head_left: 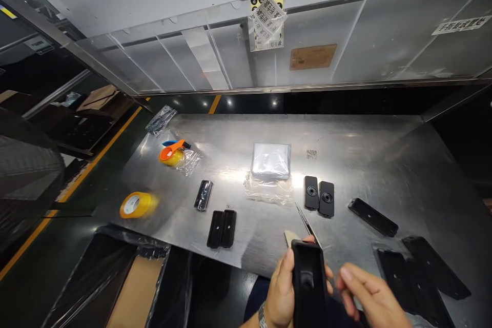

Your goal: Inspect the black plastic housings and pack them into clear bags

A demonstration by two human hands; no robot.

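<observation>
Gripping a black case (307, 300), left fingers (286, 269) sit near tweezers (306, 221) and 2 blocks (326, 208), right fingers (354, 276) loose.

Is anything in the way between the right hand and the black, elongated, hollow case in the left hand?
No loose object shows between the bare right hand and the black, elongated, hollow case. Only fingertips of the bare left hand, curled round the case's edge, lie on that side.

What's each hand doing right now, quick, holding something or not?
Left hand: closed around a black case.
Right hand: partly curled beside the case, nothing visibly held; whether it pinches something small can't be told.
</observation>
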